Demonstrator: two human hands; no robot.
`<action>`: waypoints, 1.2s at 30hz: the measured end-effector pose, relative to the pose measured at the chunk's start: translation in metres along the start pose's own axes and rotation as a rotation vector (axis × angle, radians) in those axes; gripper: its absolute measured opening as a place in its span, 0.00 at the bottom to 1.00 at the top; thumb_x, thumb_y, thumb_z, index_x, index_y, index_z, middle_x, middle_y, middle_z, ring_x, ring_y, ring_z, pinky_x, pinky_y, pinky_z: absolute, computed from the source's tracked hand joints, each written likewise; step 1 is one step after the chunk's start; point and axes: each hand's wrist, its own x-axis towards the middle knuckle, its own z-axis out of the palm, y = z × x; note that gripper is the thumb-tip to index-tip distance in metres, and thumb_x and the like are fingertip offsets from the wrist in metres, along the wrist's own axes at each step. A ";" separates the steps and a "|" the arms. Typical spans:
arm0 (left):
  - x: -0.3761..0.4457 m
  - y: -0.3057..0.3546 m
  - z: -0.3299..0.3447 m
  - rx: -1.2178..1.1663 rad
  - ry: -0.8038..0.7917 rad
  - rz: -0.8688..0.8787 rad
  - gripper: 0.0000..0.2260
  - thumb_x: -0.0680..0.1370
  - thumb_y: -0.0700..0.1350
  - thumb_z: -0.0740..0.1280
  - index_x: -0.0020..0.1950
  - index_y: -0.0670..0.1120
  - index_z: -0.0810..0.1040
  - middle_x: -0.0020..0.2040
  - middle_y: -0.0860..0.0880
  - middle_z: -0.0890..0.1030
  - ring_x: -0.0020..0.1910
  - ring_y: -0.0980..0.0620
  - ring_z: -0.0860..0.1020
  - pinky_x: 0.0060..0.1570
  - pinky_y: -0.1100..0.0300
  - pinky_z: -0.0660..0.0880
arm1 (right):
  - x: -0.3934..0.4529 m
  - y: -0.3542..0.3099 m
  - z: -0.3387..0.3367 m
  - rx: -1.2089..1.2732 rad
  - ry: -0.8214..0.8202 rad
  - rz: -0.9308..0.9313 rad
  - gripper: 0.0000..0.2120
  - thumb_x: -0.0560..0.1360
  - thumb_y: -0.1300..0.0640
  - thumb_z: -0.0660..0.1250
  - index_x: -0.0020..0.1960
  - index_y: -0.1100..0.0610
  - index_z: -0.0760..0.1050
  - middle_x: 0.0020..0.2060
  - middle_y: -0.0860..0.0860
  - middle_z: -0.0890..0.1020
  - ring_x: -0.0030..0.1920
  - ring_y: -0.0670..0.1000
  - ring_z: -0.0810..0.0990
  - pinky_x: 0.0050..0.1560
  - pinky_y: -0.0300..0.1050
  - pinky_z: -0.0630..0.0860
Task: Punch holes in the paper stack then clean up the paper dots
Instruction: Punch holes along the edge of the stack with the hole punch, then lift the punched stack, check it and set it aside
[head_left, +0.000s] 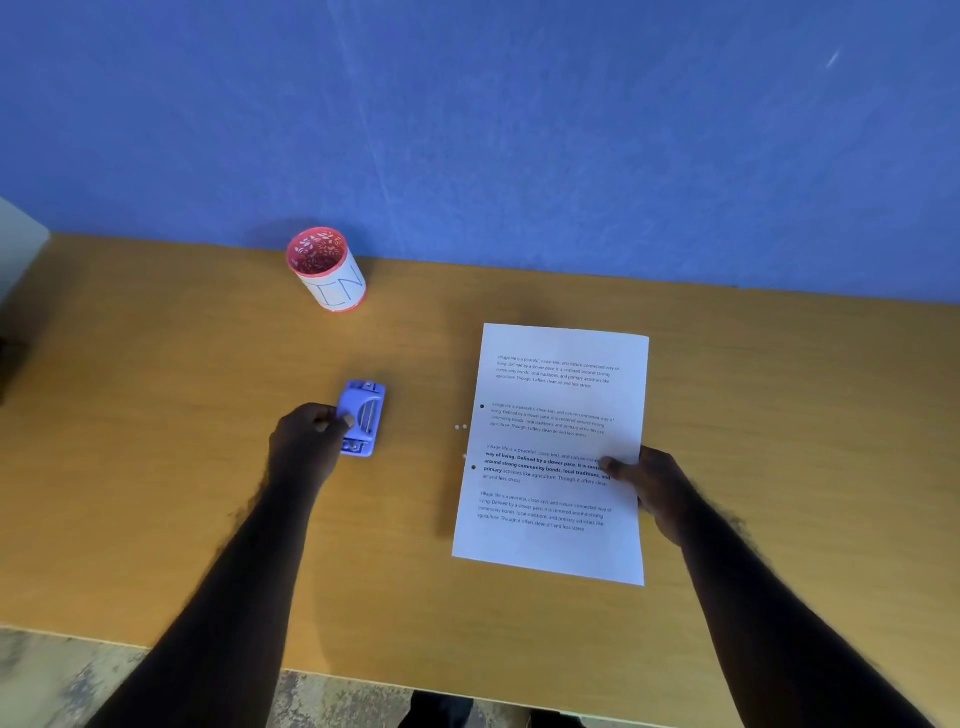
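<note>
A white paper stack (556, 415) with printed text is lifted slightly off the wooden table (182, 493), right of centre. Two punched holes show near its left edge. My right hand (649, 486) pinches the stack's right edge, thumb on top. A small blue hole punch (362, 418) rests on the table left of the paper, and my left hand (306, 441) grips its left side. A few tiny white paper dots (461, 427) lie on the table just off the stack's left edge.
A red and white cylindrical cup (327, 270) labelled in handwriting stands open at the back left, near the blue wall (519, 130). The table's front edge runs along the bottom, with floor below it.
</note>
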 end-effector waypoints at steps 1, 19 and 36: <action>0.000 0.000 0.001 0.021 0.005 0.013 0.10 0.75 0.49 0.70 0.51 0.43 0.82 0.47 0.45 0.83 0.46 0.44 0.79 0.43 0.55 0.72 | 0.000 -0.001 0.001 0.001 0.006 -0.001 0.12 0.73 0.62 0.74 0.56 0.59 0.82 0.51 0.56 0.87 0.52 0.61 0.86 0.57 0.63 0.80; -0.003 0.004 0.003 0.196 0.025 -0.007 0.11 0.78 0.48 0.63 0.48 0.43 0.83 0.38 0.47 0.81 0.41 0.42 0.78 0.35 0.56 0.68 | -0.006 -0.004 0.003 -0.033 0.031 -0.026 0.09 0.73 0.62 0.73 0.54 0.58 0.82 0.51 0.57 0.87 0.53 0.62 0.85 0.58 0.66 0.79; -0.068 0.110 0.050 -0.489 -0.652 0.256 0.15 0.75 0.42 0.72 0.61 0.44 0.78 0.52 0.49 0.86 0.49 0.57 0.83 0.46 0.62 0.78 | -0.069 -0.071 -0.023 0.059 0.005 -0.342 0.11 0.75 0.65 0.70 0.57 0.60 0.82 0.53 0.54 0.87 0.53 0.56 0.86 0.52 0.54 0.82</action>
